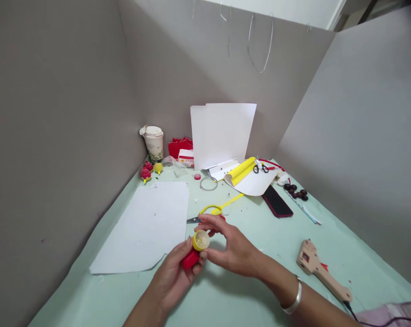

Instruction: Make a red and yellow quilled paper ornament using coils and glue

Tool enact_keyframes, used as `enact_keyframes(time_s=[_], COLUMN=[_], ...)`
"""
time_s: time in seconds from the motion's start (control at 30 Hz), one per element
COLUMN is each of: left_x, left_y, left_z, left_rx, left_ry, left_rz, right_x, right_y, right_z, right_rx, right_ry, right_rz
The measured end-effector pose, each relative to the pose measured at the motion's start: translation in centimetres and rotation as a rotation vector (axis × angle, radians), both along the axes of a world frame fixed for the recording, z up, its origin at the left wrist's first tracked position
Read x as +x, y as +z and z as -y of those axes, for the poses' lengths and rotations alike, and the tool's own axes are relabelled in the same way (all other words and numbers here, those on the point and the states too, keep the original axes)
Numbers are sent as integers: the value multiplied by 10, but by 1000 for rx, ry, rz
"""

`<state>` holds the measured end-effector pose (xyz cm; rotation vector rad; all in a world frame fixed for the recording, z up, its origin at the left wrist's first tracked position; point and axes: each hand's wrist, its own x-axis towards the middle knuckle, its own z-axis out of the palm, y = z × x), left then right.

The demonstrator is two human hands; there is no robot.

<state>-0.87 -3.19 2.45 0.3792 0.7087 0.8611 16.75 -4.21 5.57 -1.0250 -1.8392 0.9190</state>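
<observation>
Close to the table's front, my left hand (173,272) is closed around a red bottle cap (190,259). A ribbed yellow bottle cap (201,240) sits against the red one, its hollow side facing up and showing a pale, cloudy inside. My right hand (230,250) curves around the yellow cap from the right, thumb at its lower edge and fingers above. How firmly those fingers press is partly hidden. Just beyond my hands lie yellow-handled scissors (210,210), with some red pieces partly covered by my right fingers.
White paper (147,227) lies left; a glue gun (323,270) and phone (277,201) lie right. Farther back are a lidded cup (154,143), red-and-yellow cap pieces (146,174), a wire ring (208,183), a yellow roll (241,170), small scissors (260,168) and dark beads (295,192). Grey partitions enclose the table.
</observation>
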Motion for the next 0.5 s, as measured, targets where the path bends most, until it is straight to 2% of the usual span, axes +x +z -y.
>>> enact_keyframes(time_s=[0.1,0.17,0.23,0.3,0.4,0.5], left_x=[0,-1,-2,-2,-1,-2], left_y=[1,2,2,1,-3,-7], left_z=[-1,-1,0,0,1,0], left_rx=[10,-3,-18,-24,-46,-59], left_ry=[52,73,83,94,96,105], left_rz=[28,42,52,54,48,52], right_x=[9,14,14,6,-15,-38], right_y=[10,17,23,24,16,0], right_z=[-11,-33,-70,-115,-184,-234], right_rx=[21,33,61,47,7,-73], right_ry=[57,25,-99,-260,-310,-332], right_rz=[13,19,127,416,544,618])
